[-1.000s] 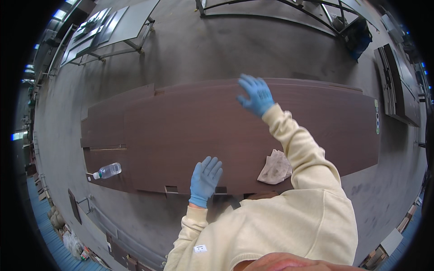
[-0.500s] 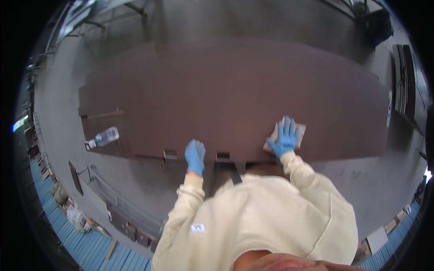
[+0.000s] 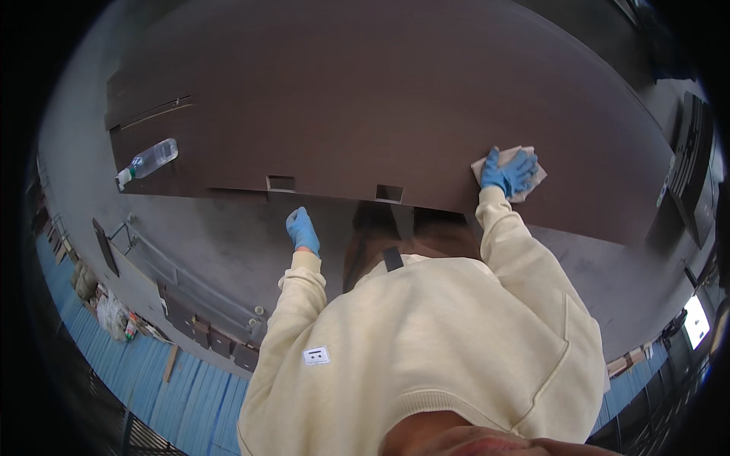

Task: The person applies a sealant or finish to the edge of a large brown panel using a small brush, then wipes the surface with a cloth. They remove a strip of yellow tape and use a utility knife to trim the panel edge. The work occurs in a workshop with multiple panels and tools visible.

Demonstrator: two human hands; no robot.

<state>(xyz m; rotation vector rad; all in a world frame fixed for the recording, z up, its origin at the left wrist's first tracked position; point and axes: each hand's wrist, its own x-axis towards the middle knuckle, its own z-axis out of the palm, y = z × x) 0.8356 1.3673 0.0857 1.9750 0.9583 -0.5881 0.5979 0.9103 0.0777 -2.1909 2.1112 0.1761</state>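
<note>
A large dark brown board lies flat below me. My right hand, in a blue glove, presses flat on a crumpled pale cloth near the board's near right edge. My left hand, also gloved in blue, hangs off the board's near edge over the grey floor, holding nothing, fingers loosely together. Both arms wear cream sleeves.
A clear plastic spray bottle lies on its side at the board's left end. Two small rectangular notches cut into the near edge. Grey floor surrounds the board; blue sheeting and dark panels lie at the sides.
My right hand came down from mid-board onto the cloth and stays pressed on it. My left hand slid off the board's edge to hang over the floor. My view moved closer.
</note>
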